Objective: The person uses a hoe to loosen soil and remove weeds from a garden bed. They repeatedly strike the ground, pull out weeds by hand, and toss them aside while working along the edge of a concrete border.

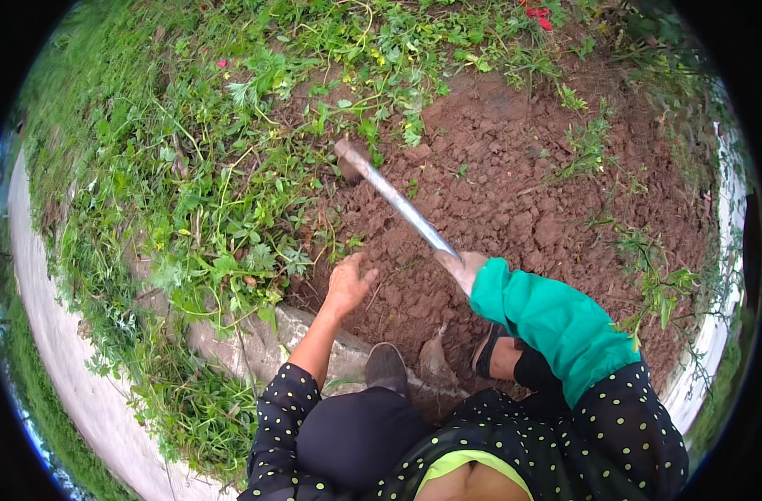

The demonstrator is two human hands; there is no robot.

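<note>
My right hand [468, 268] grips the silvery metal handle [412, 216] of a hoe, low down near its end. A green sleeve cover reaches to that wrist. The hoe's soil-caked head [351, 160] rests at the border between weeds and dug earth, and its blade is mostly hidden. My left hand [350, 283] hovers over the reddish-brown soil [500, 181], thumb apart from the fingers, with nothing visible in it. Just beyond its fingertips grow leafy green weeds [249, 244]. Loose clods lie between the two hands.
A stone or concrete edging [299, 329] runs beside my dark shoe [386, 369]. Between my feet lies a pale, soil-covered lump [436, 360]. A thin leafy shrub [659, 282] stands at right. Pale paving [49, 338] curves along the left, and red petals [537, 15] show at the top.
</note>
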